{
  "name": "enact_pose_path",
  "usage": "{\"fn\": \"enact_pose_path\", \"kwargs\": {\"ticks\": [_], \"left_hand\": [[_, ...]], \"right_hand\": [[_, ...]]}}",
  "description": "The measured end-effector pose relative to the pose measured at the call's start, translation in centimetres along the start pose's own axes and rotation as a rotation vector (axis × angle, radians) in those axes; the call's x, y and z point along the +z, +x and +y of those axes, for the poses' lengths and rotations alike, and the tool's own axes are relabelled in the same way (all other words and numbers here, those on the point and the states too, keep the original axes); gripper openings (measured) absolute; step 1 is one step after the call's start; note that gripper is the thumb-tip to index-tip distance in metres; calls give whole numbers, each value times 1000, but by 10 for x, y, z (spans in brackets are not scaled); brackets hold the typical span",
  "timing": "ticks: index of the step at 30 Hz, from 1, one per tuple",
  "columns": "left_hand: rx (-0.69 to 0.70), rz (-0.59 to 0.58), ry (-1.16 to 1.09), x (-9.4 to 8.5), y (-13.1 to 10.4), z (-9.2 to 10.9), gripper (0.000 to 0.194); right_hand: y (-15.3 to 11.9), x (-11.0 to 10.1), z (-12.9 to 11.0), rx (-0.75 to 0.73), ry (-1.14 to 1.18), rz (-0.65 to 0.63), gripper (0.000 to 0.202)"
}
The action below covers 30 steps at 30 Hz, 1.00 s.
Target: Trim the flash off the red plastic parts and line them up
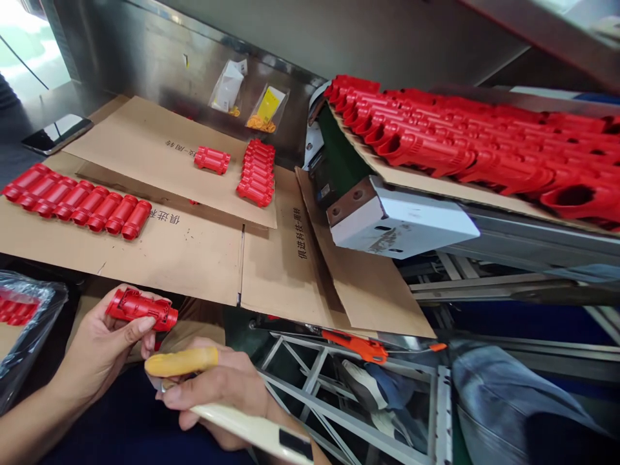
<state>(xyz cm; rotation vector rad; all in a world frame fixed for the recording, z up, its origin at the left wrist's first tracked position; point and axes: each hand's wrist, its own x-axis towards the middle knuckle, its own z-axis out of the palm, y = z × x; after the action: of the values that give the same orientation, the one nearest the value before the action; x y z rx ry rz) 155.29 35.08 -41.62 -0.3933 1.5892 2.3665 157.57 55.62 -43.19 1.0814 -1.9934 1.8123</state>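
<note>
My left hand (104,336) grips a red plastic cylindrical part (141,310) by its side, in front of the cardboard's near edge. Close by on the right, my right hand (223,387) is closed round a cream-handled tool (252,429). A yellow cover (181,362) sits on the index finger of that hand. The tool's tip is mostly hidden by the fingers. Beyond my hands, a row of red parts (80,203) lies on the left of the cardboard (203,258). One red part (212,160) and a short stack (256,173) lie further back.
A conveyor end (402,223) with many red parts (436,139) stands at the right. A phone (57,134) lies at the back left; two small bags (229,87) are at the back. Below are an orange tool (358,345), a metal frame (314,381) and another person's leg (513,400).
</note>
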Motion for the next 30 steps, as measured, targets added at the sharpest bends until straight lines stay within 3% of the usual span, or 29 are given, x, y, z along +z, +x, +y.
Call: {"fn": "enact_pose_path", "kwargs": {"ticks": [2,5,10,18,22,24,28,30], "left_hand": [[54,41,51,4,-5,2,41],[194,77,206,7,-10,4,38],[231,78,221,9,-13,5,37],[257,93,235,9,-13,2,36],[116,18,154,6,-8,3,36],[48,-37,72,5,-7,4,36],[32,-23,38,4,-7,7,37],[44,-25,77,3,-8,6,42]], "right_hand": [[0,2,-1,25,5,166,11],[-1,6,3,91,-169,301,33],[-2,13,10,12,-298,289,48],[-2,12,12,14,-281,238,40],[-6,9,21,-106,-443,148,37],[-9,7,25,-54,-419,218,32],[-11,1,25,194,-212,497,26],[-11,-1,20,218,-120,462,23]]}}
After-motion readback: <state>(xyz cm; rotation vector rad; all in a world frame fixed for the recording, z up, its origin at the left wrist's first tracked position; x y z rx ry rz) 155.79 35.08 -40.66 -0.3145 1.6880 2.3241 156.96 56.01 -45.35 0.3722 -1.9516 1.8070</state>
